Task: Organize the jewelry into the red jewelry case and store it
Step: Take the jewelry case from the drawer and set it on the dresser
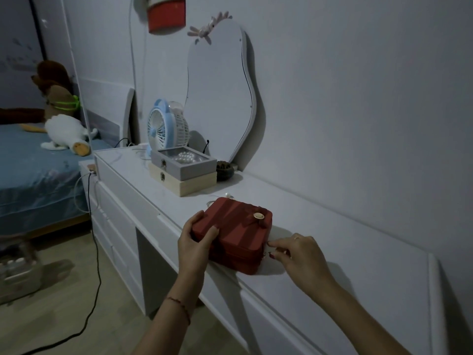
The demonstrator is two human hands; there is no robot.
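- The red jewelry case [234, 234] sits shut on the white table [320, 242], close to the front edge, with a bow and a round pale button on the right part of its lid.
- The left hand [194, 239] holds the case at its near left corner; the thumb lies on the lid and the fingers curl over the far left edge, so this grip is wrapped round the case.
- The right hand [297, 254] rests just beside the case's right near corner, fingers curled with the tips drawn together at what seems to be a small zipper pull; this grip looks like a pinch on that pull, though the pull itself is too small and dim to see clearly.
- A ring shows on one finger of the right hand, and a thin red cord circles the left wrist.
- Just behind the case lie a small pearl piece [227, 194] and a thin pale loop [210, 201], both on the table.
- Farther back stand a grey box [183, 163] with pearls visible under its clear lid, stacked on a cream wooden box [184, 184].
- A dark round bowl [225, 170] sits right of those boxes, and a blue and white fan [163, 126] stands behind them.
- A wavy mirror [217, 98] leans against the wall.
- At the left, plush toys lie on a bed [33, 175] with a blue sheet.
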